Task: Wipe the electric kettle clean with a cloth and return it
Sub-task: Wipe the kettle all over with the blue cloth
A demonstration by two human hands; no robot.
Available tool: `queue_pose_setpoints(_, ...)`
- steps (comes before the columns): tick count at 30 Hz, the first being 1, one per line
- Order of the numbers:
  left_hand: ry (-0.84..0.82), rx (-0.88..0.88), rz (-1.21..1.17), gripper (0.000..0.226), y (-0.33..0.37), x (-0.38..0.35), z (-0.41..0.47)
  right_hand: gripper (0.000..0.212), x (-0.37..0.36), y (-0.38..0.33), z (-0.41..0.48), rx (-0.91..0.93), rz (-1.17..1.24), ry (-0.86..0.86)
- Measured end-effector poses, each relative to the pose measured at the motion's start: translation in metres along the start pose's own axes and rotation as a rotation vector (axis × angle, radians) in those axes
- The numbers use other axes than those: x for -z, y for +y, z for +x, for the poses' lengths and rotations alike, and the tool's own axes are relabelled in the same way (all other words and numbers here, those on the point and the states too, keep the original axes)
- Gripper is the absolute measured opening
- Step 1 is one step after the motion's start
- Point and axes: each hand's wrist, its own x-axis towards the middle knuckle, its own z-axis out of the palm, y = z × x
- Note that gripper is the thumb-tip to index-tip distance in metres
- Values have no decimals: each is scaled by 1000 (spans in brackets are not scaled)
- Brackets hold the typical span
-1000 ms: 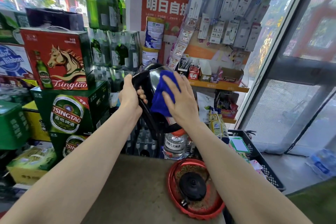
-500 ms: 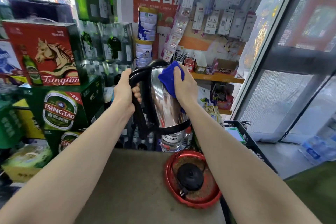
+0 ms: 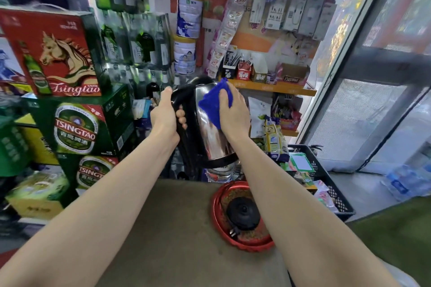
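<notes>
A steel electric kettle (image 3: 213,141) with a black handle and lid hangs upright in the air above the table's far edge. My left hand (image 3: 164,116) grips its black handle. My right hand (image 3: 233,110) presses a blue cloth (image 3: 215,102) flat against the upper right side of the steel body. The kettle's black round base (image 3: 242,213) lies below on a red tray (image 3: 218,211) at the table's right side, partly hidden by my right forearm.
A brown table (image 3: 172,228) is in front of me. Stacked beer cartons (image 3: 77,128) and bottles stand to the left. A water bottle (image 3: 220,172) is just under the kettle. A black crate (image 3: 326,177) of goods sits to the right, shelves behind.
The kettle went from tilted to upright in my left hand. The blue cloth slid from the lower body up to the top rim and now lies on the upper right side.
</notes>
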Motion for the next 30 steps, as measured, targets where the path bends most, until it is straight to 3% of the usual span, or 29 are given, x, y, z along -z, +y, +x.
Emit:
queue_pose_setpoints(2,15,-33,37,48,-6,1,-2,50,-5,2,-11,-33,30,25)
queue_pose_setpoints(6,24,-88,81,50,-18,3,-5,49,-14,9,-30,103,-80,5)
queue_pose_setpoints(11,-60,-119,219,46,-45,18,-6,47,-10,27,-26,105,-152,-178)
queue_pose_setpoints(18,-158,91,230,40,-117,66,-2,53,-43,83,-78,-102,-83,-270)
queue_pose_setpoints(25,-78,346,307,32,-235,145,4,52,-76,174,-155,-401,-60,-533)
queue_pose_setpoints(30,-37,435,312,20,-282,174,7,49,-79,207,-190,-566,-79,-483)
